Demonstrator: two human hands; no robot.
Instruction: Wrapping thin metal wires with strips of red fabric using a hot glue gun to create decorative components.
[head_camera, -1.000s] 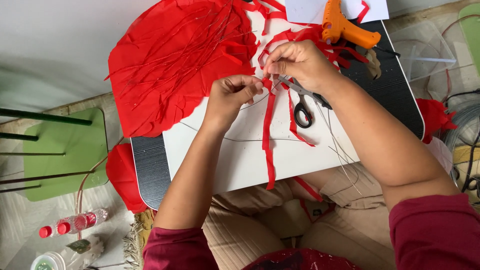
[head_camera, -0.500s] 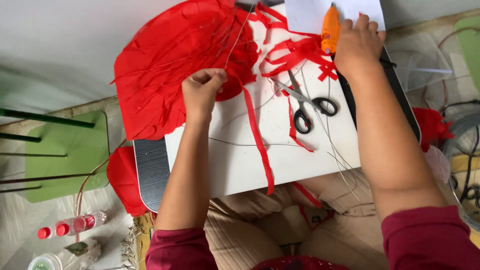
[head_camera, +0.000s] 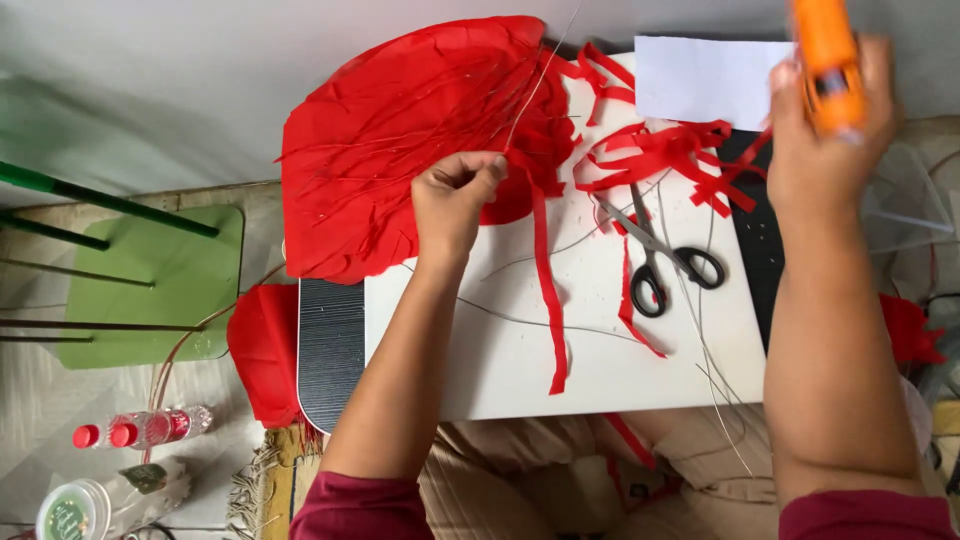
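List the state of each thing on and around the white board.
left hand: pinching a red paper strip and thin wire
right hand: raised, gripping an orange glue gun
scissors: lying flat, slightly open
bottles: lying down, capped

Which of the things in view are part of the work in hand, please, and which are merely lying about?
In use:
- left hand pinching a red paper strip and thin wire
- right hand gripping the orange glue gun
- large red paper sheet
- white board

Lying about:
- scissors
- white card
- red-capped bottles
- green stool
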